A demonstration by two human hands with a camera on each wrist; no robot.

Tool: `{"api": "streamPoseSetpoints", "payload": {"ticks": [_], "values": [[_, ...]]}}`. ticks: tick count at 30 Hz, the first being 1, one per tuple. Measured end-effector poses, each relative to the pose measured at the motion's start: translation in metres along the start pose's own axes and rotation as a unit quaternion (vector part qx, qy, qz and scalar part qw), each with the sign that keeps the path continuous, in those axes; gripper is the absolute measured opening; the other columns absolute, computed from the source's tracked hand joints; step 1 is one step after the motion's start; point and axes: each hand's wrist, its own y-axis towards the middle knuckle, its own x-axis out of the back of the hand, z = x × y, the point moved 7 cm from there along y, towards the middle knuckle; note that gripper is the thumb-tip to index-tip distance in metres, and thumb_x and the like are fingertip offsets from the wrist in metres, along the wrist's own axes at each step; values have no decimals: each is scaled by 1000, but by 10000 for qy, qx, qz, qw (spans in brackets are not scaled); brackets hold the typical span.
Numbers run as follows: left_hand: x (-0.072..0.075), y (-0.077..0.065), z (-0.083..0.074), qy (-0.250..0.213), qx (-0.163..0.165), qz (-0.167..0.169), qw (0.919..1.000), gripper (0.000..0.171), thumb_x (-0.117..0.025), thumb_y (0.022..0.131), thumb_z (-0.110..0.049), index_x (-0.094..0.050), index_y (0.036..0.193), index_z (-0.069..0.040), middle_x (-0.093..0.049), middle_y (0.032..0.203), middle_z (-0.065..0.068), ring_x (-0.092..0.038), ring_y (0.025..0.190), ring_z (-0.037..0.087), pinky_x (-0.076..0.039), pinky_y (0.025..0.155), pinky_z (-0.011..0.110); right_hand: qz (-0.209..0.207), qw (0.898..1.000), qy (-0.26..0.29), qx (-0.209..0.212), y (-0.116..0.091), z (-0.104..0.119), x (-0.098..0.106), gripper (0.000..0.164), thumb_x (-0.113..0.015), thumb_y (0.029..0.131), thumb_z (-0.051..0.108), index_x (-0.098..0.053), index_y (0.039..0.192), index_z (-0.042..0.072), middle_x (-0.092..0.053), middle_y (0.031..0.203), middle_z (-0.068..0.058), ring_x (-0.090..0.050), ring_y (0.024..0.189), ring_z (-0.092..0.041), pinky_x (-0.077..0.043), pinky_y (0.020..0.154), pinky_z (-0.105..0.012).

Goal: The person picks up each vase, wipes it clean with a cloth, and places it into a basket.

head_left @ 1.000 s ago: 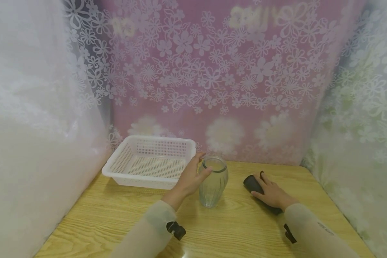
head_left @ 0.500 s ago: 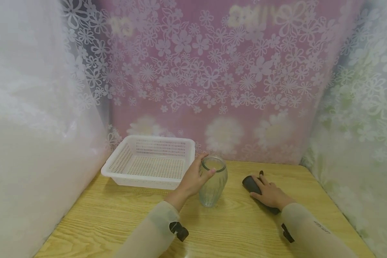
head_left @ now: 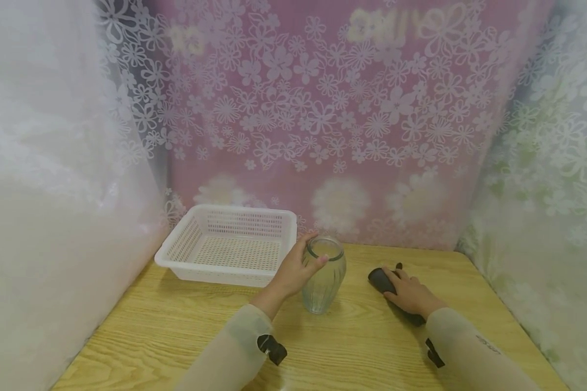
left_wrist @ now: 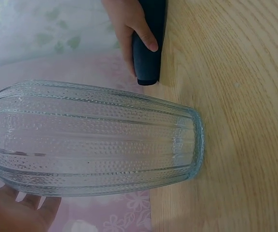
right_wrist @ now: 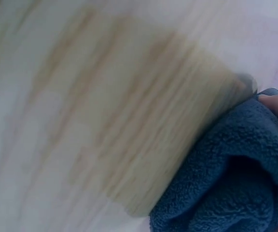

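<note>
A clear ribbed glass vase (head_left: 324, 282) stands upright near the middle of the table. My left hand (head_left: 293, 272) holds it around the upper part, thumb in front just below the rim and fingers behind. Seen from the left wrist, the textured glass body (left_wrist: 95, 137) fills the view, with fingers (left_wrist: 23, 205) along its side. To the right lies a dark blue rolled towel (head_left: 382, 280), set at a slant on the table. My right hand (head_left: 413, 296) grips it from above, thumb on the near side. The right wrist view shows the towel's (right_wrist: 226, 145) soft pile and rolled end.
A white perforated plastic basket (head_left: 225, 276) stands at the back left, beside my left hand. The wood-grain table (head_left: 352, 353) is bordered by a pink floral sheet (head_left: 323, 136) behind and pale plastic sheets at both sides.
My left hand has moved slightly right, its thumb now further across the front of the vase. The right hand and the towel have barely shifted.
</note>
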Motion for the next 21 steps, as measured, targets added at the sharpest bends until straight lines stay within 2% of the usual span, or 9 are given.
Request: {"api": "streamPoseSetpoints", "payload": {"ticks": [12, 17, 21], "values": [[2, 0, -1, -247, 163, 66, 9995, 76, -55, 94, -64, -28, 157, -31, -33, 160, 7, -28, 147, 34, -29, 111, 65, 317, 9986, 377, 199, -4, 1, 11, 67, -64, 99, 24, -33, 155, 5, -31, 147, -41, -40, 119, -68, -41, 89, -73], [1, 1, 0, -262, 252, 58, 9993, 73, -58, 95, -60, -29, 156, -32, -35, 159, 7, -29, 147, 35, -29, 111, 66, 401, 9972, 601, 195, -10, 5, 23, 67, -63, 99, 25, -32, 156, 7, -30, 148, -40, -38, 124, -66, -39, 92, -73], [1, 2, 1, -323, 292, 56, 9990, 73, -58, 94, -61, -30, 156, -34, -35, 159, 6, -30, 146, 35, -29, 110, 66, 282, 9959, 777, 353, -17, 13, 38, 68, -63, 99, 27, -32, 156, 7, -27, 149, -42, -39, 124, -66, -39, 92, -74]]}}
